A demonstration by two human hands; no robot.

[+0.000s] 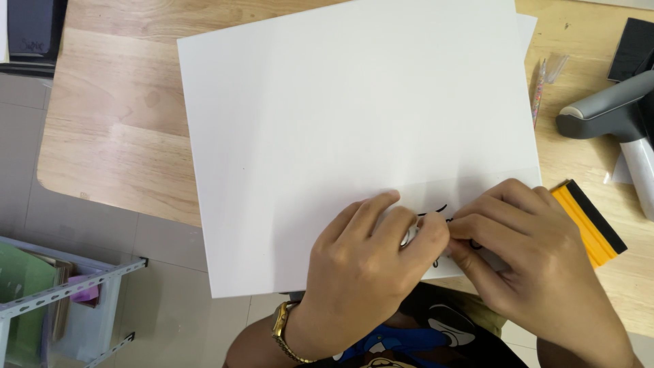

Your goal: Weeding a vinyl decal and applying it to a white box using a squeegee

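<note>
Both hands pinching at a black decal on the near edge of a white board.

Left hand (361,262) and right hand (524,249) are curling fingertips together over the black decal (436,211) under clear film; exact grip hidden. Film is likely creasing or tearing if pulled unevenly. White board (340,129) is overhanging the wooden table (116,129)'s near edge and could be tipping. Orange squeegee (589,221) lying right; tiled floor, metal rack near left.
</note>
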